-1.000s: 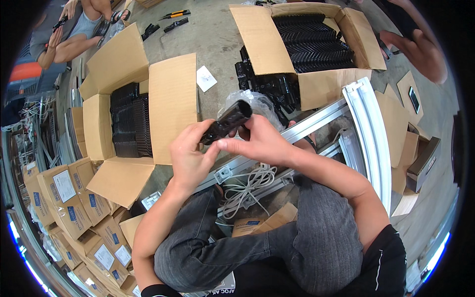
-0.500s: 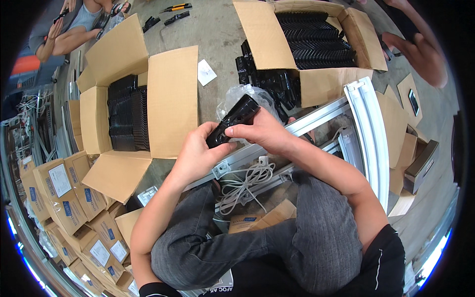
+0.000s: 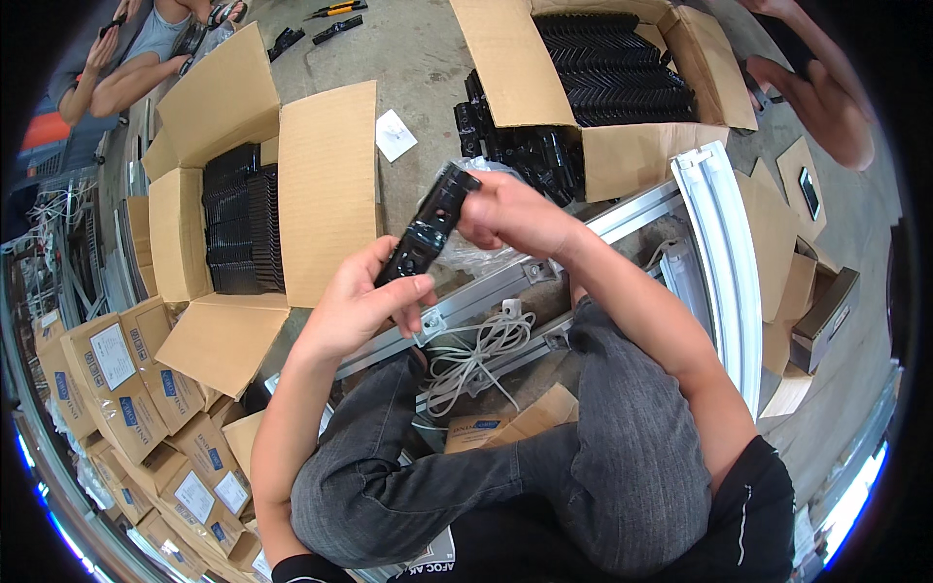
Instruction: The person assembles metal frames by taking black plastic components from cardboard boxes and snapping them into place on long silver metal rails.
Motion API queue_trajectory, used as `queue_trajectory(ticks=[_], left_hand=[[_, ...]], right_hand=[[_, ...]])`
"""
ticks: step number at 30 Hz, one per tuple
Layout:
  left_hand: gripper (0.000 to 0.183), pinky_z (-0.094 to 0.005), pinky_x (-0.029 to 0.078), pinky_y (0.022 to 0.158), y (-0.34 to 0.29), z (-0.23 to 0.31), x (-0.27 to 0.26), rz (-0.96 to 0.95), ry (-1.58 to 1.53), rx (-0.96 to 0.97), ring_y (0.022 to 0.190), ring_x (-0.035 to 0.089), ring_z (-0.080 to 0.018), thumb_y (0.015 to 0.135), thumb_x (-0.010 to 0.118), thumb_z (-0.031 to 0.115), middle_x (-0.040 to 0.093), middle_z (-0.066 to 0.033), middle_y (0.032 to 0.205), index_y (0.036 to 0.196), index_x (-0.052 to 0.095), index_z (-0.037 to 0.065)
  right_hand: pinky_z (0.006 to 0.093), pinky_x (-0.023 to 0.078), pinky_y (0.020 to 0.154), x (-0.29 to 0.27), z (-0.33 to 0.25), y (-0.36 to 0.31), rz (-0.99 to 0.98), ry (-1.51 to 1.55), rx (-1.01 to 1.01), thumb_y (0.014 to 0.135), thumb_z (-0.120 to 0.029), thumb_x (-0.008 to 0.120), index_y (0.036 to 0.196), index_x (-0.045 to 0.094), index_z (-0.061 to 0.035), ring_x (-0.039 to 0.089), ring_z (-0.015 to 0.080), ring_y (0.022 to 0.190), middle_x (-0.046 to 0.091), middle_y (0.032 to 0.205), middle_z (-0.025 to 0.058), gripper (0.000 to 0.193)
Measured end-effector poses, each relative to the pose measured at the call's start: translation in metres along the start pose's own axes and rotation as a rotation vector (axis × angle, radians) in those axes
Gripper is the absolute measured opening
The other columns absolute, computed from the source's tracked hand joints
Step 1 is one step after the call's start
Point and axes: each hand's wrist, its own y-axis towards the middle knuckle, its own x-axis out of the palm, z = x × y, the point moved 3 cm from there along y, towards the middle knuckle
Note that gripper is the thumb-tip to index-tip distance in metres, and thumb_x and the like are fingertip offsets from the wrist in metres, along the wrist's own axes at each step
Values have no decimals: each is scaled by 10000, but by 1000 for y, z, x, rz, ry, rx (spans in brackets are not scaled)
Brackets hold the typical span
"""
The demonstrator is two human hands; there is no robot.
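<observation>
A long, glossy black piece (image 3: 428,225), apparently wrapped in shiny film, is held at a slant above my lap. My left hand (image 3: 364,296) grips its lower end, thumb on the near side and fingers behind. At the upper end, my right hand (image 3: 501,212) is closed with curled fingers against the piece's edge; what exactly its fingertips pinch is hidden. Crumpled clear plastic (image 3: 476,255) lies just beyond my hands. Similar black pieces (image 3: 525,160) are heaped on the floor behind it.
Open cartons with stacked black parts stand at left (image 3: 330,194) and far right (image 3: 641,155). White metal rails (image 3: 719,253) and a coiled grey cable (image 3: 476,355) lie near my legs. Small boxes (image 3: 126,379) pile up at left. Two other people sit at the far corners.
My right hand has turned and curled at the upper end, its thumb off the middle of the piece. The piece has shifted slightly left and stands steeper. My left hand still holds it.
</observation>
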Motion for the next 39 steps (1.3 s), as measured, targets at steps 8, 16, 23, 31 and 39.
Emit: queue_trajectory(ticks=[8,16,23,31,39], left_hand=[[231,-268,505,493,-6,13,-13,76,-171,204,571,570,-111,945,673,145,591,-33,764,1082,536,20],[243,-256,475,525,-2,5,-8,83,-163,198,586,550,-107,948,667,148,560,-18,747,1100,528,20],[254,-267,485,528,-4,-5,-18,98,-171,184,587,553,-111,951,659,151,560,-21,742,1111,523,8],[237,-275,490,533,-4,-12,-25,107,-179,174,589,561,-117,954,652,138,563,-26,742,1106,525,8],[229,-272,490,531,-8,-11,-25,75,-204,186,592,568,-119,953,651,136,570,-30,745,1104,528,15]], right_hand=[[338,519,636,-54,64,56,12,-983,171,904,-308,609,904,729,-40,666,195,765,710,872,77,293],[406,572,809,-48,124,95,-410,-2000,295,768,-153,727,947,764,-38,725,293,954,751,1016,136,216],[427,558,820,-25,118,88,-613,-1842,259,733,-234,741,1013,746,-155,702,297,994,741,1013,90,291],[441,528,881,-12,141,93,-796,-1674,262,712,-233,722,1149,683,-162,675,316,1055,720,1089,104,444],[440,515,910,-40,120,116,-220,-1399,210,731,-598,762,1344,601,-108,677,302,1057,703,1123,156,801]])
